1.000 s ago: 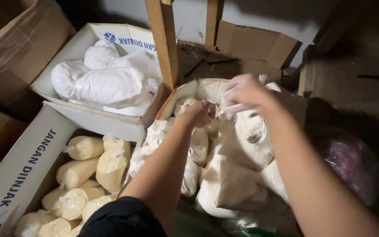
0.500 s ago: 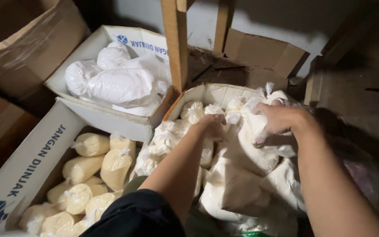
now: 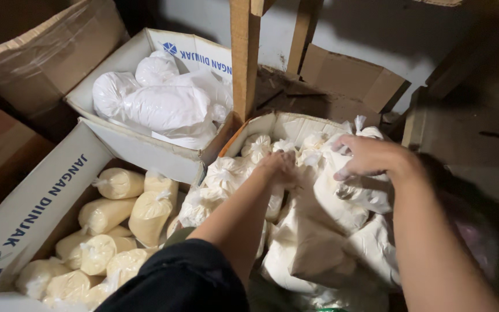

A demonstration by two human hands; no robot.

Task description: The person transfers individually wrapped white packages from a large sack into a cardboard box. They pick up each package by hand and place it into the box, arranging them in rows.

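A white cardboard box [image 3: 287, 122] in the middle holds several tied plastic bags of pale powder [image 3: 324, 202]. My left hand [image 3: 279, 167] reaches down among those bags, fingers buried between them; whether it grips one is hidden. My right hand [image 3: 371, 156] rests on top of the bags at the box's far right, fingers bent and spread over a white bag [image 3: 365, 193]. My left arm wears a dark sleeve [image 3: 180, 277].
A box at lower left [image 3: 36, 202] holds several yellowish tied bags [image 3: 145, 214]. Behind it, another white box [image 3: 145, 52] contains large white bags [image 3: 163, 104]. A wooden post [image 3: 244, 58] rises between the boxes. Brown cartons [image 3: 30, 52] stand at the left and back.
My right hand has dropped from above the box and moved right onto the bags. My left hand pushed deeper among the bags. The view shifted slightly.
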